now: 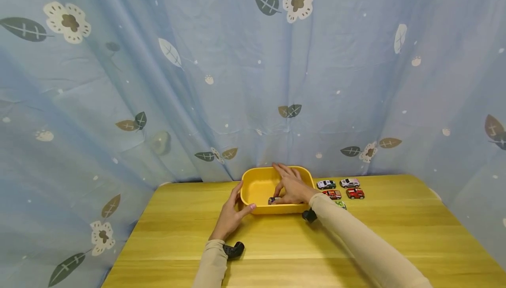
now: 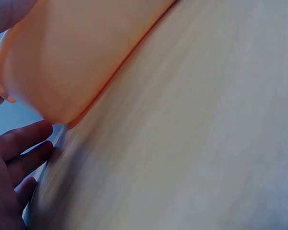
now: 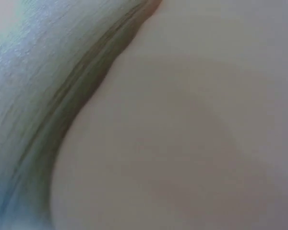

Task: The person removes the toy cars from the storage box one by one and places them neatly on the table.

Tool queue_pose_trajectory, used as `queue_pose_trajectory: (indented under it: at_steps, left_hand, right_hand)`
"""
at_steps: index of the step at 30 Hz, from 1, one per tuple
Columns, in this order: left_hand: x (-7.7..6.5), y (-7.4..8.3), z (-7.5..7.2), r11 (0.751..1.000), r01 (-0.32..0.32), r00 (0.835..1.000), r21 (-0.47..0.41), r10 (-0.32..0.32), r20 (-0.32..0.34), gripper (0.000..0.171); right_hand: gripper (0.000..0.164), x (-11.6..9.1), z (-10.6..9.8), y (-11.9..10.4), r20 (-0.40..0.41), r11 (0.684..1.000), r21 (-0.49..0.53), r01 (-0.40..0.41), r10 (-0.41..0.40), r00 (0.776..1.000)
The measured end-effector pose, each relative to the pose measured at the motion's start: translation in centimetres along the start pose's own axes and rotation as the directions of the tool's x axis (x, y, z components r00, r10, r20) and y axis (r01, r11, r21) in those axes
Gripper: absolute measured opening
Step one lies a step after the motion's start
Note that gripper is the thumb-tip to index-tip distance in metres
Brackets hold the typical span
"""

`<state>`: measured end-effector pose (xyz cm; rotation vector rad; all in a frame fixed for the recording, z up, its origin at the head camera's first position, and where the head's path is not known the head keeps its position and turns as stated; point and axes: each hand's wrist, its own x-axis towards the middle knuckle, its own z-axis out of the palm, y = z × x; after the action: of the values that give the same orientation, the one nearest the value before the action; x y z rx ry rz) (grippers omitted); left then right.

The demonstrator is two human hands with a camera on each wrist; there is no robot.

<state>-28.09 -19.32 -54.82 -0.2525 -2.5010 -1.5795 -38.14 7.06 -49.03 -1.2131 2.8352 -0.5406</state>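
Observation:
A yellow plastic bin (image 1: 272,209) stands near the table's far edge. My left hand (image 1: 230,216) grips its left front corner, thumb on the front rim and fingers along the left side. In the left wrist view, where the bin wall (image 2: 86,52) looks orange, the lower fingers (image 2: 31,136) spread beside the corner. Reaching inside the bin, my right hand (image 1: 294,189) pinches a small dark toy car (image 1: 271,200) low near the front wall, and its other fingers extend toward the back rim. That car is partly covered by the hand. A blurred pale surface fills most of the right wrist view.
Right of the bin are a white-and-green toy car (image 1: 326,185), a white one (image 1: 349,183), a red one (image 1: 356,193), an orange-red one (image 1: 333,194) and a green one (image 1: 341,204) partly behind my sleeve. A blue floral curtain (image 1: 245,81) hangs behind the wooden table (image 1: 276,244).

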Motion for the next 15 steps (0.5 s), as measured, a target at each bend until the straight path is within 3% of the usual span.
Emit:
queue_pose_trajectory:
  at_steps: [6,10,15]
  left_hand:
    - [0.0,-0.2,0.3,1.000,0.006,1.000,-0.017,-0.006,0.001,0.092]
    - [0.0,-0.3,0.3,1.000,0.000,1.000,-0.012,0.000,0.003,0.092]
    - [0.1,-0.4,0.1,1.000,-0.010,1.000,-0.016,0.010,0.004,0.091]
  right_hand:
    - [0.026,0.2,-1.2,0.0,-0.037,1.000,0.010,0.014,-0.014,0.999]
    - [0.028,-0.5,-2.8,0.0,-0.124,0.999,-0.023,0.046,-0.049,0.991]
    - [0.025,-2.9,-4.7,1.1,-0.250,0.990,-0.120,0.079,-0.107,0.962]
